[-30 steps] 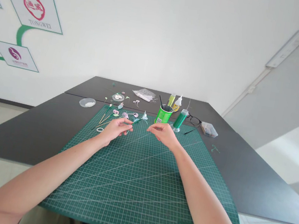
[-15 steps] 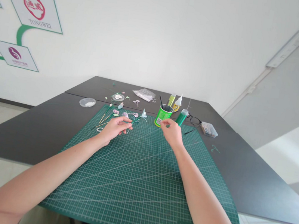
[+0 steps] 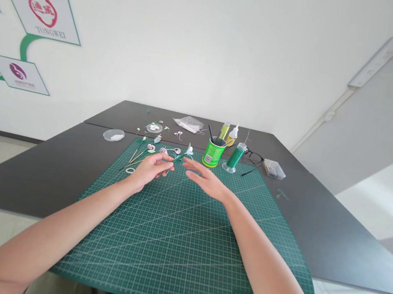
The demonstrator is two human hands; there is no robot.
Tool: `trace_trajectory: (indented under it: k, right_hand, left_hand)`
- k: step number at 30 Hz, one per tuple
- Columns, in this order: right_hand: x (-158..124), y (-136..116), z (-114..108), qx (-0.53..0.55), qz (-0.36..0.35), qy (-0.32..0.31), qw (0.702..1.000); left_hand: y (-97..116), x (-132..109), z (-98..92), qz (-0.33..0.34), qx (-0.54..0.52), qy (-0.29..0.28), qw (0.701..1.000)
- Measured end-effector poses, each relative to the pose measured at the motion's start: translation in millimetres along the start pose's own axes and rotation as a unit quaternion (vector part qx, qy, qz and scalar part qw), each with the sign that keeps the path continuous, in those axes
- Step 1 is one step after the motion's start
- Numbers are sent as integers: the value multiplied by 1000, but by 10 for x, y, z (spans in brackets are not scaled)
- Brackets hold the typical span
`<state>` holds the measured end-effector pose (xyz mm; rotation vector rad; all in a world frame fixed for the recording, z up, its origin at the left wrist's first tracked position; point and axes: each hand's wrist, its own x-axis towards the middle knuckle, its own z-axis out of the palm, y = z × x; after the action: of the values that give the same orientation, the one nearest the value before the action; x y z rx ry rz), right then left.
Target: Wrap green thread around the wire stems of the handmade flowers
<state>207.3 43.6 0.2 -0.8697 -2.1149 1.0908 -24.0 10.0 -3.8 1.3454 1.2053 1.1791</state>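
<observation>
My left hand [image 3: 151,168] hovers over the far part of the green cutting mat [image 3: 181,244], its fingers pinched on the thin green stem of a small paper flower [image 3: 189,151] with a pale bloom. My right hand [image 3: 203,180] is just to its right, fingers stretched out and apart, holding nothing, its fingertips close to the stem. Several more small paper flowers [image 3: 151,149] on stems lie on the mat beyond my left hand.
A green can [image 3: 213,152] with tools, a green glitter bottle [image 3: 235,157] and two glue bottles [image 3: 232,135] stand at the mat's far edge. Glasses [image 3: 255,157], a small clear box [image 3: 273,169], a plastic bag [image 3: 188,124] and a shallow round dish [image 3: 114,135] lie on the dark table [image 3: 47,168].
My right hand reached to the green can, then came back left with its fingers spread, near the flower stem. My left hand stayed put, still pinching the stem.
</observation>
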Motion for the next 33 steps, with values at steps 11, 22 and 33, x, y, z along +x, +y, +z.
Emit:
trace_trajectory:
  k: [11,22,33]
  right_hand:
    - [42,153,-437,138,73,219,963]
    - [-92,309,-950,188,54,410,891]
    - [-96,392,-1015,-49,98,656,747]
  left_hand:
    - [48,53,-67,0,-76,88,993]
    - [25,107,-180,9,-100,121,987]
    - [36,58,-96,40,-25,99,994]
